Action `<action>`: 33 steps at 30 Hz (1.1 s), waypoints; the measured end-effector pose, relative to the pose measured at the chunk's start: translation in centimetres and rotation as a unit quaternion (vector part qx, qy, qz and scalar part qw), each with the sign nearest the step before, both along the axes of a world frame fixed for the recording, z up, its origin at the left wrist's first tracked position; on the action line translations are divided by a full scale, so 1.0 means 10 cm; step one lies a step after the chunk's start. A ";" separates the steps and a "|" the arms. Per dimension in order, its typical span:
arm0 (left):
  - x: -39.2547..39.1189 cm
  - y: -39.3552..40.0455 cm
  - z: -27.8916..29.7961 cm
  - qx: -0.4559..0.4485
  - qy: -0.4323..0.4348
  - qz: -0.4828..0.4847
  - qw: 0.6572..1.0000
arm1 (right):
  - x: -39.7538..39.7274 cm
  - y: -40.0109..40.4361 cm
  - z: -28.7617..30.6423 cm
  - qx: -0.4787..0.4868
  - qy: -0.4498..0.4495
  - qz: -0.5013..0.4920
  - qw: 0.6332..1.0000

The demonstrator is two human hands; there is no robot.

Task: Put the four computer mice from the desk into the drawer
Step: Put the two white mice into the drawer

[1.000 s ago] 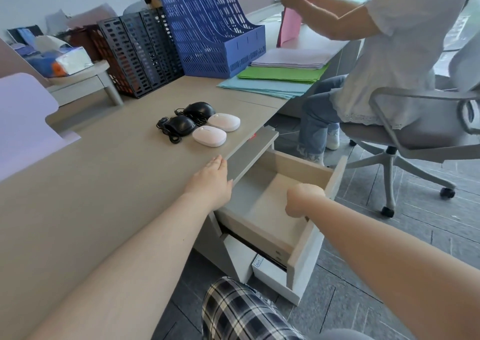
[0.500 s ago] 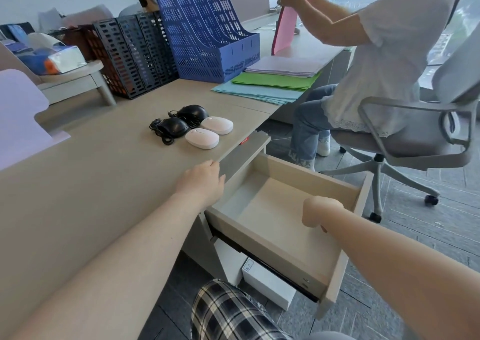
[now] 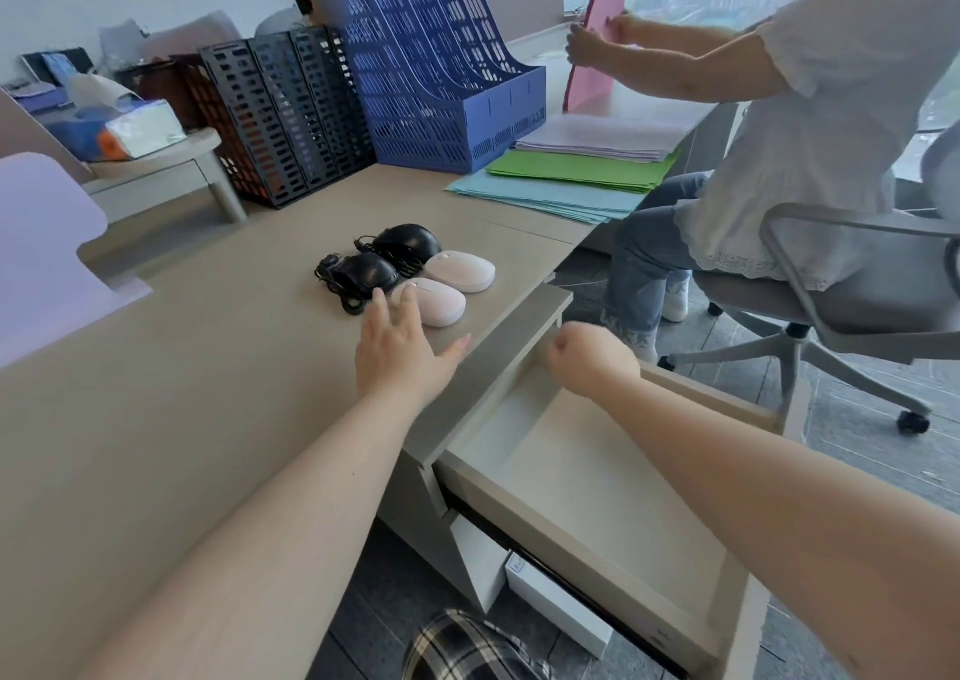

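Several mice lie together on the beige desk (image 3: 171, 367): two black wired mice (image 3: 369, 274) (image 3: 408, 244) and two white mice (image 3: 436, 301) (image 3: 461, 271). My left hand (image 3: 402, 354) hovers open just in front of the nearer white mouse, fingertips over its near edge. The drawer (image 3: 582, 477) under the desk edge is pulled out wide and holds nothing. My right hand (image 3: 589, 360) is loosely curled above the drawer's far inner end, with nothing in it.
Black (image 3: 280, 118) and blue (image 3: 441, 82) file racks stand at the back of the desk, with stacked coloured papers (image 3: 571, 180) to their right. A person on a grey office chair (image 3: 852, 284) sits close to the drawer's right side, holding a pink sheet (image 3: 597, 35). A white box (image 3: 558, 606) lies under the drawer.
My left hand left the desk edge and reached forward to the white mouse, fingers spreading. My right hand let go of the drawer front and rose toward the desk. The drawer is pulled out farther.
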State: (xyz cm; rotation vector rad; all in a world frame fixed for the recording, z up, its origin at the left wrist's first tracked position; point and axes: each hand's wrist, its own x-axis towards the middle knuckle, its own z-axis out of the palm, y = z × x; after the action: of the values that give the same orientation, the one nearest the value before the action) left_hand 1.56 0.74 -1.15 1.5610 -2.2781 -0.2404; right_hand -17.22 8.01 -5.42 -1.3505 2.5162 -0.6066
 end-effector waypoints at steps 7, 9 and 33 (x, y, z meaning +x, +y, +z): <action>-0.15 -0.34 0.01 0.067 0.030 0.007 0.997 | 0.13 -0.67 0.37 -0.141 -0.007 0.036 0.989; -0.19 -0.42 -0.01 0.080 0.046 0.005 0.996 | 0.17 -0.84 0.38 -0.103 0.010 0.053 0.993; -0.95 0.55 -0.22 0.016 0.076 -0.054 0.995 | -0.66 0.27 -0.14 -0.162 -0.054 -0.056 0.984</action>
State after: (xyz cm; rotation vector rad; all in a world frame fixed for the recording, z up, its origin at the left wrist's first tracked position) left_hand -7.93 6.28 -3.38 1.3845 -2.2514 -0.4115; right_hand -23.83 10.72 -6.83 -1.2374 2.4963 -1.1229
